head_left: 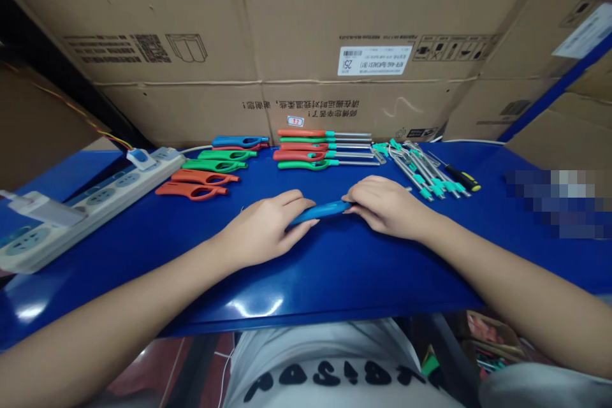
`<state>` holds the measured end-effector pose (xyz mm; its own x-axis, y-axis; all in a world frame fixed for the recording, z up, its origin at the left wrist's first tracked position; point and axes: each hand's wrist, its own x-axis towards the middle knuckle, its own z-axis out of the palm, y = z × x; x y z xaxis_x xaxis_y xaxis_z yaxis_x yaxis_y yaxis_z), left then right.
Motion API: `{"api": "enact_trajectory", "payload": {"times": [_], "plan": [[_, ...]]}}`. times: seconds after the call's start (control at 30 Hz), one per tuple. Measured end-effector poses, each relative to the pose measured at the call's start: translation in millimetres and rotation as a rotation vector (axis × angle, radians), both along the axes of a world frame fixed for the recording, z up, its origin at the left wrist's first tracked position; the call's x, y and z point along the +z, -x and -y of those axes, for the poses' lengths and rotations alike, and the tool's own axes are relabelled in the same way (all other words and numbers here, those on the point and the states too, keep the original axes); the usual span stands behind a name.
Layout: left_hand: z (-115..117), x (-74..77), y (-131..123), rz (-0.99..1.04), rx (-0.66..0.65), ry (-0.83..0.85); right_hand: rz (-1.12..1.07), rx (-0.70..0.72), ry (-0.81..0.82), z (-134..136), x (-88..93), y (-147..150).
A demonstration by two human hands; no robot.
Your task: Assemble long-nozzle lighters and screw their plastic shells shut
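A blue lighter handle (322, 210) is held level above the blue table, between my two hands. My left hand (268, 226) is closed round its left end, thumb below and fingers above. At the other end, my right hand (389, 207) pinches the tip, and its fingers cover whatever joins there. A small metal end pokes out behind the right hand. Beyond my left hand lie several lighter handles (205, 175) without tubes, in blue, red, green and orange. Finished-looking lighters (306, 156) with metal tubes lie stacked in the middle.
Metal tubes with teal fittings (415, 169) lie in a pile at the right, beside a black and yellow screwdriver (461, 176). A white power strip (102, 204) with plugs runs along the left. Behind the table stands a large cardboard sheet (215, 25).
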<state>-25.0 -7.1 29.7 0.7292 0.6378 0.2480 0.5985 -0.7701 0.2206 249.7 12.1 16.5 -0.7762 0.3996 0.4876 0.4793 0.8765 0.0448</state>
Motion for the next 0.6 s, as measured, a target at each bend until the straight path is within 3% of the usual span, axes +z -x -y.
{"api": "enact_trajectory", "payload": {"times": [0.1, 0.23, 0.47, 0.6], "plan": [[4.3, -2.5, -3.0, 0.019, 0.084, 0.015, -0.004, -0.001, 0.009, 0.7, -0.8, 4.7], [-3.7, -6.8, 2.3, 0.016, 0.067, -0.023, 0.067, -0.056, 0.094, -5.6, -0.2, 0.7], [-24.3, -6.7, 13.6, 0.065, 0.068, -0.054, 0.027, -0.259, 0.168, -28.9, 1.1, -35.0], [-28.0, -7.1, 15.2, 0.083, 0.075, -0.062, 0.006, -0.257, 0.223, -41.2, -1.2, -50.0]]}}
